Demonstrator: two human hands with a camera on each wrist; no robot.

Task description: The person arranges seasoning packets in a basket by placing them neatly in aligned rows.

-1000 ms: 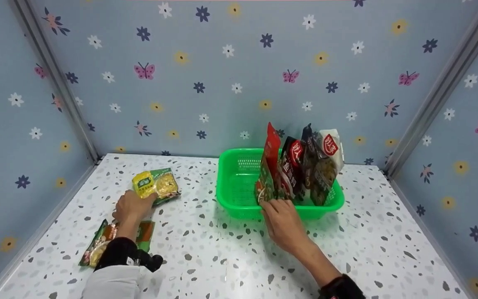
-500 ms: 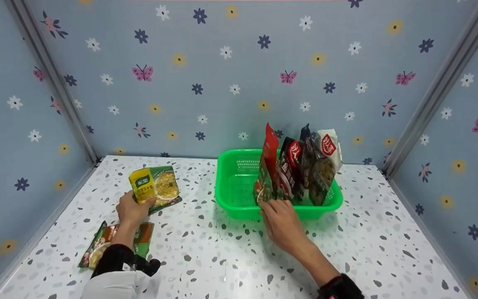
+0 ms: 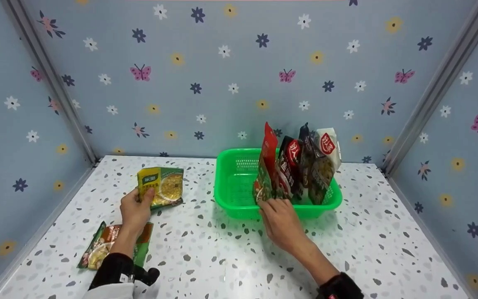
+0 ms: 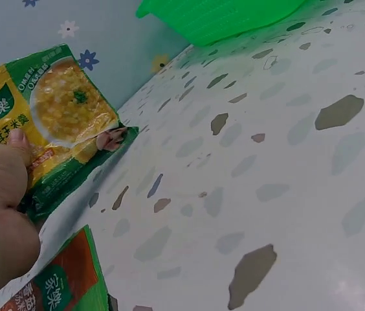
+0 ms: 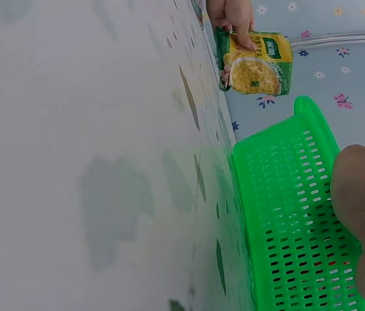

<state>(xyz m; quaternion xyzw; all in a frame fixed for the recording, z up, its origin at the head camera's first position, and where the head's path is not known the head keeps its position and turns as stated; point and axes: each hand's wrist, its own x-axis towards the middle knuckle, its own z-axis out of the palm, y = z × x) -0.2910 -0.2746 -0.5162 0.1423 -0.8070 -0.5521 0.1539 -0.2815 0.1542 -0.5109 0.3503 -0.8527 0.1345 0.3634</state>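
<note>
My left hand (image 3: 135, 209) pinches a yellow-and-green soup packet (image 3: 171, 187) by its left edge, thumb across the front, and holds it upright near the table. The left wrist view shows a bowl of corn soup printed on this packet (image 4: 66, 103). Partly under the left forearm lies an orange-and-green packet (image 3: 143, 245). At the front rim of a green basket (image 3: 239, 209), my right hand (image 3: 282, 220) has curled fingers against the lower edge of a red-and-green packet (image 3: 269, 153); its fingertips are mostly hidden.
Beside the red-and-green packet, a black-and-red packet (image 3: 289, 166), a dark packet (image 3: 305, 153) and a white-topped packet (image 3: 326, 162) stand in the basket's right part. The basket's left part shows bare floor. Patterned walls (image 3: 230, 66) enclose the speckled table (image 3: 206, 257).
My left hand has raised the yellow-and-green packet from lying nearly flat to upright and moved it slightly right. The right hand has stayed at the basket rim.
</note>
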